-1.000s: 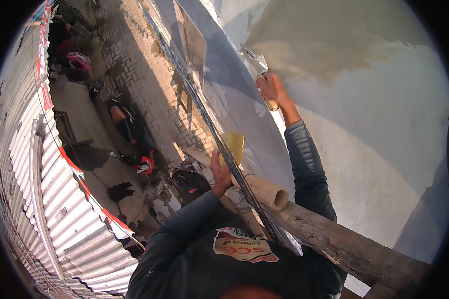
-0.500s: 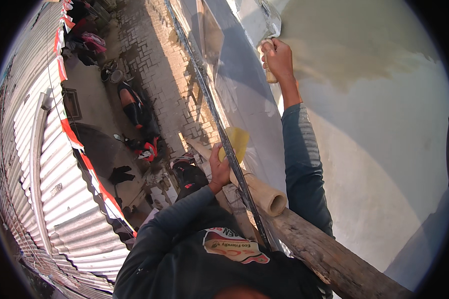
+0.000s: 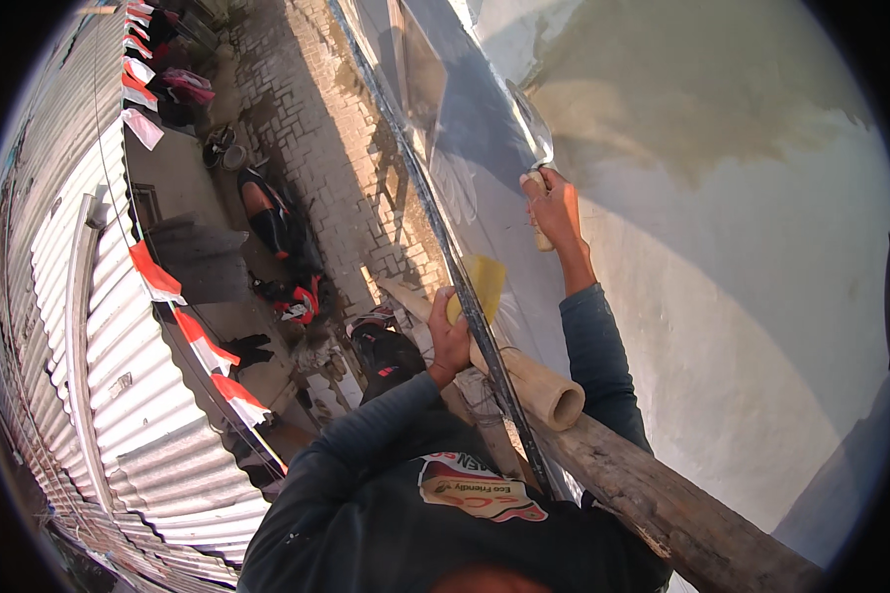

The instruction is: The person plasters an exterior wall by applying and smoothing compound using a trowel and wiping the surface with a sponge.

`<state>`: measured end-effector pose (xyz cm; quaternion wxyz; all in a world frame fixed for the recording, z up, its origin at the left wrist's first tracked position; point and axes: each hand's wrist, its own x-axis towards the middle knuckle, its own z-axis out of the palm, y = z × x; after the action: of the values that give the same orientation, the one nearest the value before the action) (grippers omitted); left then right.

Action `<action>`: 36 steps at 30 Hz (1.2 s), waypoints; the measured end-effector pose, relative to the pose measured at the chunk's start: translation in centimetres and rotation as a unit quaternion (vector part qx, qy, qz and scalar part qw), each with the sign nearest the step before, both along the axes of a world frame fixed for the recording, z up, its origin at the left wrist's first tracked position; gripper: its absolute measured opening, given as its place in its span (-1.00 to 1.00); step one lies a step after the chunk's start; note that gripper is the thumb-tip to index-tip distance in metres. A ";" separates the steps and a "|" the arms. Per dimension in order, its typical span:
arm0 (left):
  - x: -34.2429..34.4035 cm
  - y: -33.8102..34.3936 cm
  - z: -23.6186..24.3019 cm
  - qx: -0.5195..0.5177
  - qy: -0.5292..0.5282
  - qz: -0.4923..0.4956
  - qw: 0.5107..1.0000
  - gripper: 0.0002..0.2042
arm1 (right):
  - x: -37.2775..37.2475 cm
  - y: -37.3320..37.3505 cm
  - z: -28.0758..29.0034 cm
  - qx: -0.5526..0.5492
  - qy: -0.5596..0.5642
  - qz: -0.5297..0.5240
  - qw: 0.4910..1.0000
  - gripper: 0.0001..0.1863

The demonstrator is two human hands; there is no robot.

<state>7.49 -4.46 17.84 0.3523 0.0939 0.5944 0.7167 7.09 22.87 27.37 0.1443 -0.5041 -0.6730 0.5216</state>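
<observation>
Toward the upper middle of the frame, a metal trowel [image 3: 533,128] is gripped by its rounded wooden handle [image 3: 542,237] in the right hand [image 3: 560,212], at the edge of a smooth grey wall [image 3: 722,267] darkened at upper right. Near the centre, a thin yellow piece [image 3: 486,282] is held in the left hand [image 3: 451,339], fingers curled, beside a dark pole [image 3: 420,188]. Below, 1 hollow bamboo tube [image 3: 536,383] and 1 rough timber beam [image 3: 672,494] are seen; ribbed roofing [image 3: 168,395] at left, block paving [image 3: 331,148] at upper centre.
</observation>
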 end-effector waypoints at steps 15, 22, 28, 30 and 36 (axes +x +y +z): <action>-0.2 1.2 4.4 -0.010 -0.056 0.010 0.998 -0.85 | -2.6 -4.2 -7.0 0.001 0.195 -0.147 0.970 -0.64; -0.2 0.5 4.2 -0.022 -0.055 -0.007 0.998 -0.64 | -6.1 -4.0 -7.9 0.042 0.281 -0.159 0.945 -0.65; -0.4 1.5 4.9 -0.032 -0.057 0.021 0.998 -0.80 | -3.6 -4.6 -8.0 -0.068 0.290 -0.109 0.948 -0.62; -1.7 2.1 5.7 -0.064 -0.006 0.021 0.998 -0.83 | -1.0 -5.2 -6.6 -0.149 0.243 -0.054 0.957 -0.62; -6.4 5.4 5.4 0.000 -0.076 -0.171 0.982 -0.77 | 5.4 -4.1 -3.2 -0.202 0.165 0.121 0.958 -0.60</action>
<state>1.12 0.90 23.29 0.5135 0.1395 0.5410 0.6513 12.52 18.78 24.20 0.0843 -0.3450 -0.5761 0.7361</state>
